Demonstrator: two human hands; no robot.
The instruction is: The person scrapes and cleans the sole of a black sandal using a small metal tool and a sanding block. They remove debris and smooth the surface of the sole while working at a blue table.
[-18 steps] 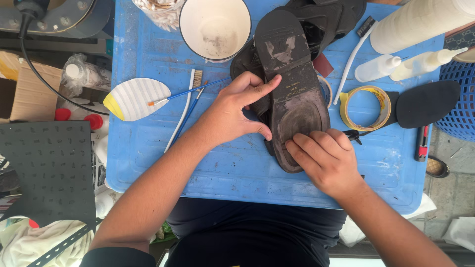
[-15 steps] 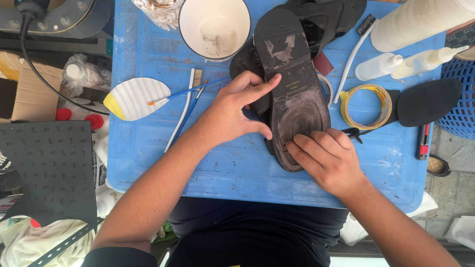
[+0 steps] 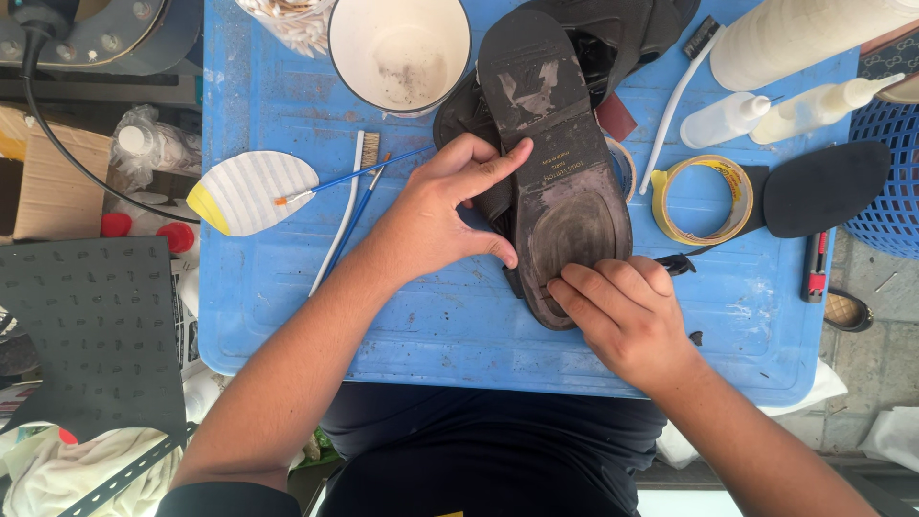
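White cup [image 3: 399,53] empty, stained, beside dark shoe sole [image 3: 560,163]

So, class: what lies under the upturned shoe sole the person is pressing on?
Under the shoe sole a second dark shoe shows beside it and beyond, on the blue table. The rest beneath is covered.

The counter [image 3: 287,105] is bright blue, smudged with grey scuffs. The shoe sole [image 3: 560,172] is dark brown-black with pale worn patches near its toe. The tape roll [image 3: 701,201] is yellowish tan, the bowl [image 3: 399,53] off-white with a dark rim, and the ribbed pad [image 3: 251,191] white with a yellow edge.
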